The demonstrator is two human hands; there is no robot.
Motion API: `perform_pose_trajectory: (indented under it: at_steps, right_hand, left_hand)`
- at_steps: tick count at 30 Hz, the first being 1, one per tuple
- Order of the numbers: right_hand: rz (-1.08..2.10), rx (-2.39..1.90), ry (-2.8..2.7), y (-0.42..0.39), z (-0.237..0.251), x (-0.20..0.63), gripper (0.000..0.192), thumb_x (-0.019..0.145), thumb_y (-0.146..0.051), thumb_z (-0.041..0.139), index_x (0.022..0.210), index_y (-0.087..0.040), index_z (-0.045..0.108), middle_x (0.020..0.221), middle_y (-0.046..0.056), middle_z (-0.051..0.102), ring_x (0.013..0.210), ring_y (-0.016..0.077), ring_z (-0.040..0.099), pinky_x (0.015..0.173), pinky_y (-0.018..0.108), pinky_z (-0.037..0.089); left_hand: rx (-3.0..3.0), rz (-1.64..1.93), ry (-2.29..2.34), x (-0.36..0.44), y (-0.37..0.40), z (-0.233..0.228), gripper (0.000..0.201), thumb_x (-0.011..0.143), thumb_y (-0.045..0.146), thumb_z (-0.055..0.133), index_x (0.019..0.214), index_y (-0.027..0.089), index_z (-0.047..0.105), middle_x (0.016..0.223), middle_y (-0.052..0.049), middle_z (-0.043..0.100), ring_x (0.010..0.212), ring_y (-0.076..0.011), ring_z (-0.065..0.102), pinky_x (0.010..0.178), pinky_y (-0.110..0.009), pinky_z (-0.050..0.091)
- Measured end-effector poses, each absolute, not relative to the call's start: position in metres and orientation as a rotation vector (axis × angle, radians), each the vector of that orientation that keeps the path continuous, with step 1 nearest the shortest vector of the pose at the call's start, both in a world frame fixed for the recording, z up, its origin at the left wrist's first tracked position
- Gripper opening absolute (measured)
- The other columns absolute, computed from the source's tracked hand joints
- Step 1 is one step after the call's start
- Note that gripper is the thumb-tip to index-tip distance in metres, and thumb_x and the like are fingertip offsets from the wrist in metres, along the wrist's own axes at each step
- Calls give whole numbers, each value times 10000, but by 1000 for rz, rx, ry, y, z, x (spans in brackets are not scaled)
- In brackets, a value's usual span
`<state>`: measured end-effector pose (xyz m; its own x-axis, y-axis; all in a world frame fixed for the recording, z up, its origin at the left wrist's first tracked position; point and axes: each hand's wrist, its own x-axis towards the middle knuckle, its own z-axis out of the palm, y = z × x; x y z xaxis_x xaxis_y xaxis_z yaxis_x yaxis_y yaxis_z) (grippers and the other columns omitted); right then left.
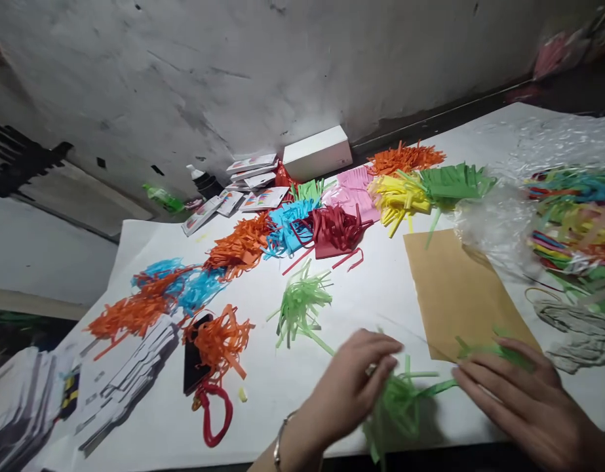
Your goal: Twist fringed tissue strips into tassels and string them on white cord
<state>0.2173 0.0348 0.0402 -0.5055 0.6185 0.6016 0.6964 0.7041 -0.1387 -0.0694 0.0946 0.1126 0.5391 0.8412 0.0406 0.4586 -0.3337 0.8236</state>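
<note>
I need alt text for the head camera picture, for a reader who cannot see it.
Two bare hands, left hand and right hand, hold a bunch of green paper strips at the near edge of a white table. Beyond them lie a brown envelope and piles of orange, blue, red, yellow and pink paper strips.

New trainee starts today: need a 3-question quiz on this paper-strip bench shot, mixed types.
1. True or false: both hands touch green strips.
2. What lies flat just beyond the right hand? A) brown sheet B) white box C) red loop
3. Fill in: the left hand wears a ____ at the wrist.

Key: 1 true. 2 A, the brown sheet; the white box sits far back by the wall, the red loop far left. 3 bracelet.
</note>
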Motion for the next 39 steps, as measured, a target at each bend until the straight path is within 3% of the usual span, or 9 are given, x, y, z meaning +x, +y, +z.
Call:
perform_pose_trajectory:
  at_steps: [3,6,10,15,19,24,31,36,39]
  right_hand:
    - [-191,-884,-2303,38,54,201,380,1064,-130,350,1226,-190,688,1178,48,750,1149,220,637,1211,527,209]
    - [-146,-856,-2190,42,65,192,370,1056,-102,366,1205,-193,692,1103,21,770,1115,177,651,1225,446,212]
    - [-20,-828,-2060,45,71,189,335,1081,-156,371,1188,-181,687,1012,18,779,1041,151,684,1207,396,246]
    - [20,-797,-2061,48,76,191,241,1035,-132,487,1183,-171,672,983,26,765,995,158,694,1183,411,261]
    - [226,-831,-1917,46,81,186,218,969,-123,565,1139,-214,666,885,5,732,858,148,700,1080,377,422]
    - [265,-936,-1736,42,71,176,176,982,-273,619,1135,-226,692,971,40,746,976,184,725,954,288,573]
    - [78,-931,-1722,51,65,186,175,1020,-198,550,1112,-215,698,802,-20,738,729,114,730,1037,293,543]
    - [118,-1170,-1618,59,61,195,225,1021,-373,549,1136,-242,691,900,48,753,902,188,746,838,232,612]
    - [346,-1221,-1686,65,54,202,249,1055,-314,449,997,-247,681,861,36,723,856,163,724,781,204,594]
  left_hand:
    - [1434,420,876,-34,82,112,192,897,353,678,939,192,773,850,-49,750,777,-164,644,745,-289,499]
    - [884,378,825,-21,80,101,336,662,408,890,750,131,722,630,13,638,533,-78,501,556,-226,389]
    - [625,460,738,-14,71,91,467,557,438,945,755,107,682,636,-21,654,447,-62,492,448,-210,340]
    - [535,542,704,-5,61,82,437,574,398,937,730,120,638,540,25,577,385,-47,434,378,-186,267]
    - [692,713,734,1,61,78,434,601,400,933,670,143,590,512,57,506,417,-38,389,418,-172,287]
    - [962,912,871,5,62,82,380,731,444,862,698,136,643,601,26,563,539,-58,438,548,-177,374]
    - [1889,968,887,-5,83,82,106,912,256,688,993,209,739,819,-62,727,731,-153,634,692,-223,498]
    - [2052,958,813,12,106,80,128,950,255,591,857,200,660,717,-35,656,631,-129,563,608,-206,454]
    - [2033,1006,827,29,118,71,216,971,315,545,798,199,602,695,-27,611,624,-129,532,600,-216,433]
